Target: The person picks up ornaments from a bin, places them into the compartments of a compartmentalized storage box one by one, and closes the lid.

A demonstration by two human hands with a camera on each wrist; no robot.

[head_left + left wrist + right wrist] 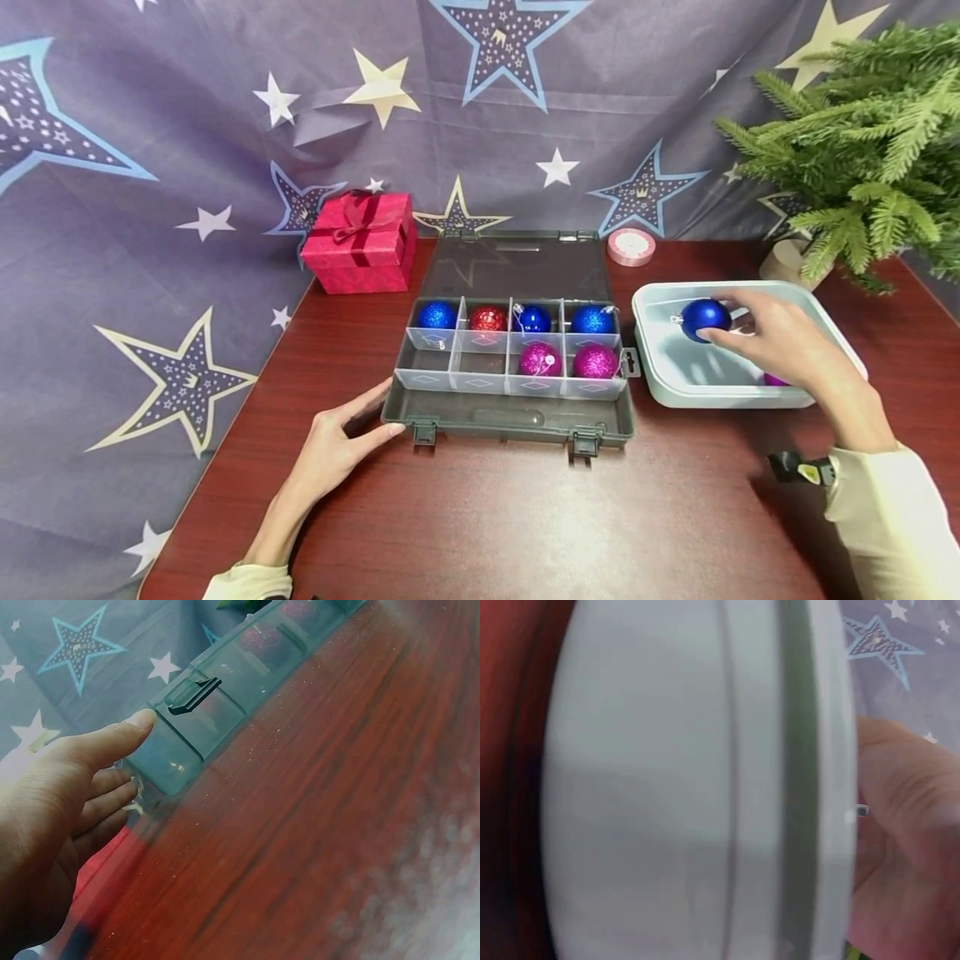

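My right hand (780, 342) pinches a matte blue Christmas ball (705, 320) between thumb and fingers, over the pale plastic tub (720, 397). In the right wrist view the tub wall (645, 780) hides most of that hand. Beside the tub lies a dark see-through divider box (517, 425) with its lid (517, 271) raised. Blue balls (437, 316) and a red one (488, 321) fill its back row. Two magenta balls (540, 361) sit in the front row, on the right; the two left compartments there hold nothing. My left hand (337, 446) touches the box's front left corner, fingers extended.
A red gift box (360, 246) with a ribbon stands at the back left. Behind the tub, a green artificial tree (870, 150) leans over the table. A pink ribbon roll (631, 247) lies near the star-printed cloth (225, 167). Part of a magenta ball (775, 380) shows inside the tub.
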